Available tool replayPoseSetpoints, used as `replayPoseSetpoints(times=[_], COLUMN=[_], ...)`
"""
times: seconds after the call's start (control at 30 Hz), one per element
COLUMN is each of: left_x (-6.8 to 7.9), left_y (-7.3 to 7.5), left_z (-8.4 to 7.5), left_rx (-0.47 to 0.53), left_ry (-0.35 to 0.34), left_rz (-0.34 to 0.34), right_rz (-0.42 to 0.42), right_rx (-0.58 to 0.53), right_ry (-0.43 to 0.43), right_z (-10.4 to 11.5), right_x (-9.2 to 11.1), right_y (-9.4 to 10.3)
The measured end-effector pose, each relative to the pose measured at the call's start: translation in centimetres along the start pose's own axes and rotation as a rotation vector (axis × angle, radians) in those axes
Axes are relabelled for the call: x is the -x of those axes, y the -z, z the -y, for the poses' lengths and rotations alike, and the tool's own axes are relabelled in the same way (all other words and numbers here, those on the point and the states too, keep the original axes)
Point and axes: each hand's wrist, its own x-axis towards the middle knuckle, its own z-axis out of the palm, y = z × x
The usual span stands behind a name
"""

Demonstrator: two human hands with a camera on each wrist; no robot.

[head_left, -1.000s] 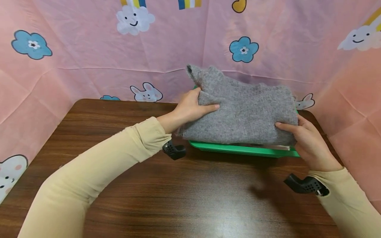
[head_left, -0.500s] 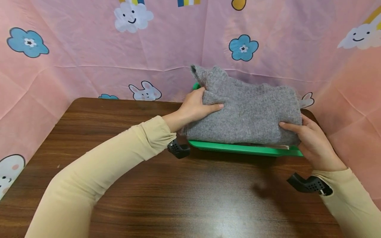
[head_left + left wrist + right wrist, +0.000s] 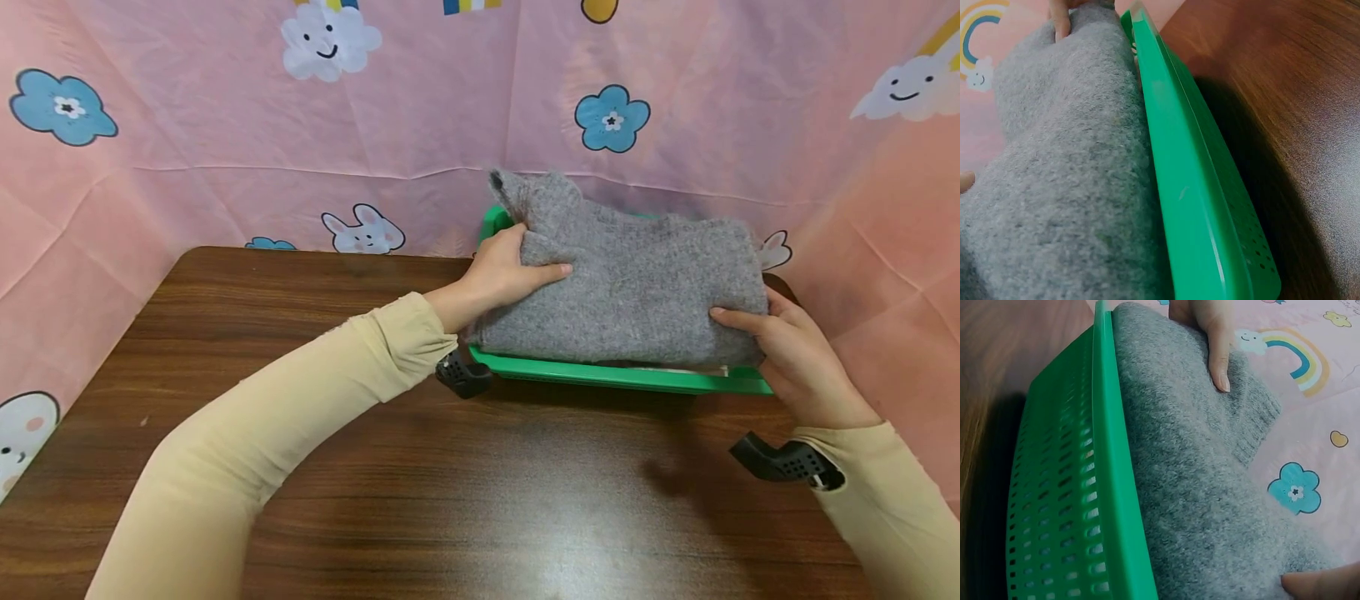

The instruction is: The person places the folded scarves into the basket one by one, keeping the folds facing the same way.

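Note:
A folded grey knitted sweater (image 3: 630, 287) lies over the green perforated basket (image 3: 600, 373), hiding most of its inside. My left hand (image 3: 501, 271) grips the sweater's left end, thumb on top and the other fingers out of sight beneath. At the opposite end my right hand (image 3: 798, 354) holds it the same way, thumb on the upper face. The right wrist view shows the sweater (image 3: 1172, 437) close along the basket's rim (image 3: 1124, 506), with a ribbed edge standing up beyond the left thumb. From the left wrist, the rim (image 3: 1172, 137) runs right beside the grey wool (image 3: 1079, 156).
The basket stands on a dark brown wooden table (image 3: 450, 483), near its back right corner. Behind and at both sides hangs a pink cloth (image 3: 435, 108) printed with clouds, flowers and rabbits. Something pale shows under the sweater at the basket's front rim.
Both hands and the sweater have shifted slightly to the right over the basket. More of the basket's back left corner shows now. Both hands keep their hold.

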Motion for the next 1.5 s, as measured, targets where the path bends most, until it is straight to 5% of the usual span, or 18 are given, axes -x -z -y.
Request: replayPoseSetpoints(times=[0.93,1.5], left_x=[-1.7,-2.3], left_y=[-1.3,-1.7], left_z=[0.9,1.4], left_rx=[-0.011,-0.043], left_ry=[0.046,0.077], left_rz=[0.045,0.138], right_rz=[0.022,0.000], right_rx=[0.122,0.374], right_ry=[-0.050,-0.086], right_z=[-0.8,-1.1], right_x=[-1.1,-1.9], right_y=[0.9,1.2])
